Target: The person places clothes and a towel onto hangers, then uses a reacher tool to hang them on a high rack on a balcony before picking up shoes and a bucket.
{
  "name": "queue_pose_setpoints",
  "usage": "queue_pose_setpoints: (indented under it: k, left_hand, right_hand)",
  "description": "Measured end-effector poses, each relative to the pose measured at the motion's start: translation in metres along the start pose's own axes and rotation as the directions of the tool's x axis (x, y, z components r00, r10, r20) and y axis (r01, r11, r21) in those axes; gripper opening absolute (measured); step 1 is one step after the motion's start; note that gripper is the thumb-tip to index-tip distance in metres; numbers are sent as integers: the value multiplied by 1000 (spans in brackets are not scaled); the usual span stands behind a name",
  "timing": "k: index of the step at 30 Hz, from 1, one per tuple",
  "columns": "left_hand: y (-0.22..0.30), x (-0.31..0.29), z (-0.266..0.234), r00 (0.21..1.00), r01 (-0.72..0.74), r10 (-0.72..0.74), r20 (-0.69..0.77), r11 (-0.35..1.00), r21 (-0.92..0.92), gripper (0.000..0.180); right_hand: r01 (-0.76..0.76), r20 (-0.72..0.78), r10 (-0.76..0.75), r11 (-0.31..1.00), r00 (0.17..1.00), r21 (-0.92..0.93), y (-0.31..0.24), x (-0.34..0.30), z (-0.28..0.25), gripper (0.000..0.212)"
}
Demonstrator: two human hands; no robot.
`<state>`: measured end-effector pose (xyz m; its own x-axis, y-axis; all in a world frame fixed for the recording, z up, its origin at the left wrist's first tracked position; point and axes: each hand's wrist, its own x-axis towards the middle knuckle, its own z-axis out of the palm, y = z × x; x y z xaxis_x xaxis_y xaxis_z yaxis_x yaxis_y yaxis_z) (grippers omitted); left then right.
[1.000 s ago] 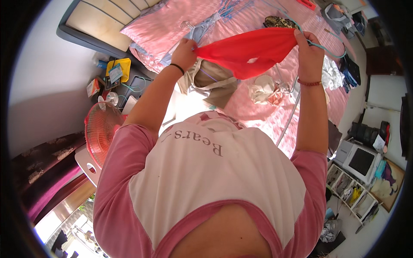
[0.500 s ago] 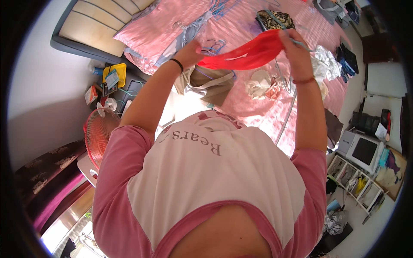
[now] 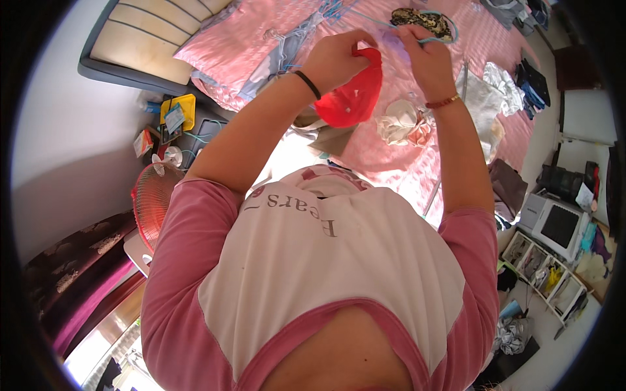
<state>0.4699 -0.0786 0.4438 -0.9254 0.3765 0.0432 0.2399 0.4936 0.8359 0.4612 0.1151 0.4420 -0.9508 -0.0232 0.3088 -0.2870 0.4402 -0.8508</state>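
My left hand (image 3: pixel 334 64) is closed on a bunched red garment (image 3: pixel 352 98), which hangs down below the fingers over the bed. Its exact kind does not show. In my right hand (image 3: pixel 427 57) I grip a light blue clothes hanger (image 3: pixel 450 29), whose thin wire frame reaches out beyond the fingers. The garment and the right hand are apart. Just past the hanger lies a leopard-print item (image 3: pixel 417 21). Beneath my hands are a beige cloth (image 3: pixel 334 139) and a crumpled cream and pink garment (image 3: pixel 399 122) on the pink bedspread (image 3: pixel 375 159).
More hangers (image 3: pixel 332 12) lie in a bundle at the far side of the bed. White clothing (image 3: pixel 503 88) and dark folded clothing (image 3: pixel 531 88) rest toward the right edge. On the left stand a red fan (image 3: pixel 153 202) and a yellow tray (image 3: pixel 184 109). A padded headboard (image 3: pixel 150 39) borders the bed.
The red garment was stretched between both hands; now it hangs from the left hand alone. My left hand moved right and up, while the right hand shifted slightly left with the hanger.
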Motion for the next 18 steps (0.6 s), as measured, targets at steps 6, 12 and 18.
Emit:
queue_pose_setpoints:
  k: [6,12,18]
  left_hand:
    - [-32,4,-9,998,31,-40,57,990,135,26]
    - [-53,7,-13,984,162,-174,-42,766,622,23]
    - [-63,8,-29,957,119,-288,41,518,847,22]
  right_hand:
    - [-136,23,135,988,991,67,-7,-32,-66,22]
    - [-468,267,422,873,866,138,-31,-69,-104,24]
    - [-479,362,371,834,855,274,-18,-80,-86,21]
